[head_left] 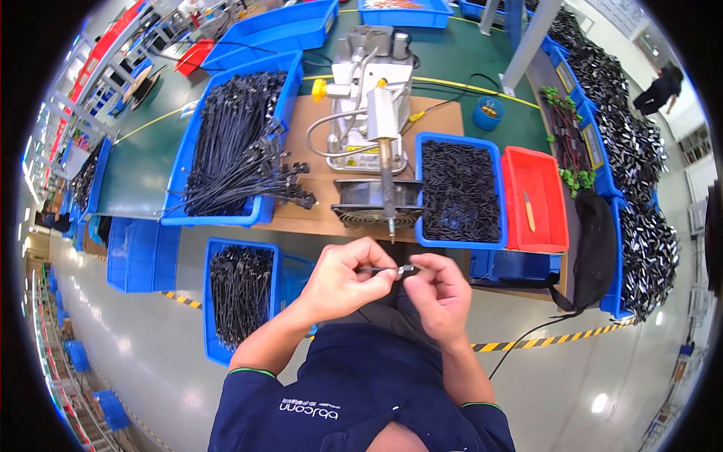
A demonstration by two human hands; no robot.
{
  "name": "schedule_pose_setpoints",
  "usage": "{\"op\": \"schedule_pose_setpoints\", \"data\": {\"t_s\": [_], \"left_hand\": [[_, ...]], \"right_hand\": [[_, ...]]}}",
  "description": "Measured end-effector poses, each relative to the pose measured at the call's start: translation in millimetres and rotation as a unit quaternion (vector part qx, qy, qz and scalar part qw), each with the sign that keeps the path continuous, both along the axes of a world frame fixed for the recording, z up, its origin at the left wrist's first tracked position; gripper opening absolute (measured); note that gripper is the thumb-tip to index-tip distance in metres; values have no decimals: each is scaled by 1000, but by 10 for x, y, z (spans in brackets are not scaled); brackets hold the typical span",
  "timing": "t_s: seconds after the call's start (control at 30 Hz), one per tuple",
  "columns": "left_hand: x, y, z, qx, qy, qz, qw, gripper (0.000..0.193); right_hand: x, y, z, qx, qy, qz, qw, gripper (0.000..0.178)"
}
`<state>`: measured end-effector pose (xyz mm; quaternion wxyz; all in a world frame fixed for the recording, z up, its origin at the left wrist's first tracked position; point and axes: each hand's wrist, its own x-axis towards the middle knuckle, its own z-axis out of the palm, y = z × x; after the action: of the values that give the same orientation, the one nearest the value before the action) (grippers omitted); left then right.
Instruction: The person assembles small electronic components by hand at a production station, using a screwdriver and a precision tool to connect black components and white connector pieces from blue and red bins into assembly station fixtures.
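In front of my chest, my left hand point(343, 280) pinches a thin black cable between thumb and fingers. The cable's end carries a small connector point(405, 270), silvery and black, which shows between my two hands. My right hand point(440, 300) is closed, with thumb and forefinger at the connector's black end. Whether a separate small black part sits in those fingertips is too small to tell. Just beyond the hands, the downward nozzle point(391, 222) of a bench machine point(369, 113) ends in a narrow tip.
A black fan point(376, 203) sits below the machine. Blue bins hold black cables point(233, 143), small black pieces point(461, 188) and more cables point(241, 294) lower left. A red tray point(536, 215) contains a wooden-handled tool point(529, 211). A black bag point(593, 252) hangs at the right.
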<state>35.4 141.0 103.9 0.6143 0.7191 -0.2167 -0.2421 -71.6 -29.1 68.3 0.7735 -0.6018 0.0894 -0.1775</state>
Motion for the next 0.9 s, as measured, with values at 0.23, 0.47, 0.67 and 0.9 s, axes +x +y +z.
{"op": "schedule_pose_setpoints", "data": {"t_s": [0.23, 0.47, 0.67, 0.9], "left_hand": [[-39, 30, -94, 92, -224, -78, 967, 15], [0, 588, -461, 230, -281, 35, 931, 17], [273, 1847, -1057, 397, -209, 224, 865, 25], [343, 2947, -1507, 514, -267, 326, 747, 30]], "right_hand": [[-100, -265, -23, -158, 46, 39, 986, 18], [317, -843, 36, -501, 74, -192, 841, 22], [642, -808, 19, -622, 158, -157, 751, 26], [742, -775, -88, -602, 143, -157, 769, 12]]}}
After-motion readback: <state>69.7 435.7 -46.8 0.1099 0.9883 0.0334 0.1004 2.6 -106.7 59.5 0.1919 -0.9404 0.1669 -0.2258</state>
